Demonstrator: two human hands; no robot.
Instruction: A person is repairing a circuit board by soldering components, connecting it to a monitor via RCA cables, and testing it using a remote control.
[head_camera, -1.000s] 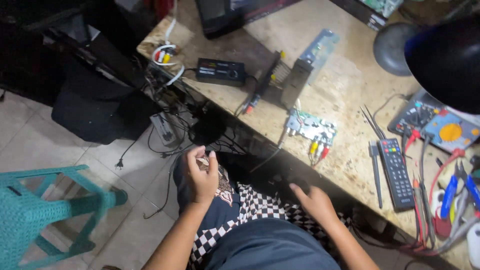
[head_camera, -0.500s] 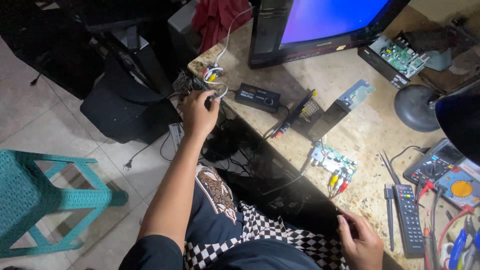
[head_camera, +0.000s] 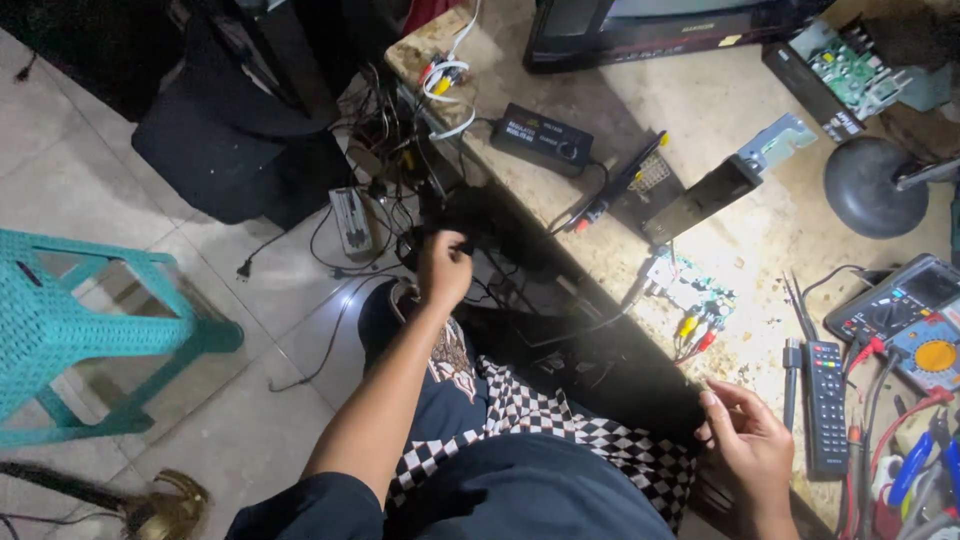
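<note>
While the worktable (head_camera: 640, 110) fills the upper right of the view, the left hand (head_camera: 443, 268) hangs below its near edge, fingers curled shut around a dark cable (head_camera: 440, 232) in the tangle of wires under the table's left corner. A grey power strip (head_camera: 351, 220) lies on the tiled floor just left of that tangle, well below the tabletop. The right hand (head_camera: 748, 450) rests at the table's near edge, fingers loosely bent and half open; whether it pinches anything I cannot tell. Just beyond it on the table lies a black remote control (head_camera: 826, 405), and further in, near the edge, a small circuit board (head_camera: 690, 300) with yellow and red plugs. A black adapter box (head_camera: 541, 138) sits toward the table's left corner, a monitor (head_camera: 660, 30) at its far side. A teal plastic stool (head_camera: 70, 330) stands on the floor, well apart from the table
</note>
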